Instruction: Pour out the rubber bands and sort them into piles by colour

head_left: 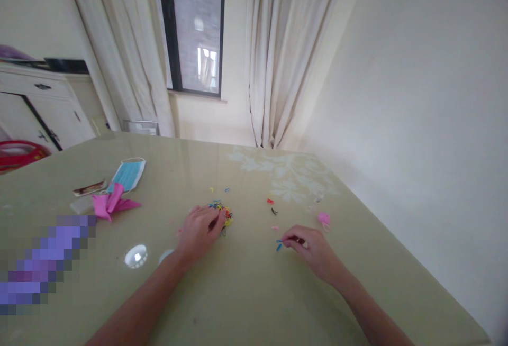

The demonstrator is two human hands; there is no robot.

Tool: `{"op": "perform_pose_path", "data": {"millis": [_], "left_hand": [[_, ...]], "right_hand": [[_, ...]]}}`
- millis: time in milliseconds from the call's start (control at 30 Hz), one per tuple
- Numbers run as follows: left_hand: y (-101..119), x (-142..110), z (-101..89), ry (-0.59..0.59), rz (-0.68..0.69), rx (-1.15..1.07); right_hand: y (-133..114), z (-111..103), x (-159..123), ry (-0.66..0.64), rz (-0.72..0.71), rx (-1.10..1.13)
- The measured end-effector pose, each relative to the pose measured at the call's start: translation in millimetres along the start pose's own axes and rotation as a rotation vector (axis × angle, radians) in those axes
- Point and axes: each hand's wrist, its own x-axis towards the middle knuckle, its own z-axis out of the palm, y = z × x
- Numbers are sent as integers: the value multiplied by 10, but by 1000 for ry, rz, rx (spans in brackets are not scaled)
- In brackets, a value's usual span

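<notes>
My left hand (200,234) rests at the mixed pile of small coloured loops (227,221), yellow, black, red and blue, that look like little rubber bands. Its thumb and index finger come together at the pile's edge; what they pinch is hidden. To the right, my right hand (313,245) pinches a small blue loop (279,241) just over the tabletop. Another blue loop (278,248) lies right beneath it. Beyond that hand lie a pink piece (275,228), some black loops (274,211) and a red cluster (270,201), apart from each other.
On the glossy table (246,293) a pink ball with a loop (324,220) lies right. Leftward are a blue face mask (127,175), a folded pink paper shape (109,203), a shiny round lid-like object (136,256) and a pixelated purple strip (47,264). A wall (428,124) borders the right edge.
</notes>
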Motion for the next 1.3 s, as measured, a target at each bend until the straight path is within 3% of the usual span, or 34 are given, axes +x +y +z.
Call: {"op": "perform_pose_path", "data": {"millis": [300,433,567,733,900,1033,1167,1300], "left_hand": [[-5,-8,10,14,-15,-9],[-17,-1,2,19,-26,-4],[-43,3,-12,46,-71,10],[-45,10,-31,58,-113,-15],[-56,11,-26,74,-106,9],[-67,12,-23,83,-95,30],[-53,18,-24,78,-84,35],[-19,17,-33,70,-73,44]], "right_hand": [[222,145,-126,-46,19,2],[200,153,-65,24,36,17],[4,249,101,75,-11,17],[-406,594,476,-86,-99,-131],[-705,997,769,-169,1,-365],[-740,1191,845,-175,-5,-462],[-619,1204,866,-121,-28,-434],[-498,1024,832,-27,-37,-173]]}}
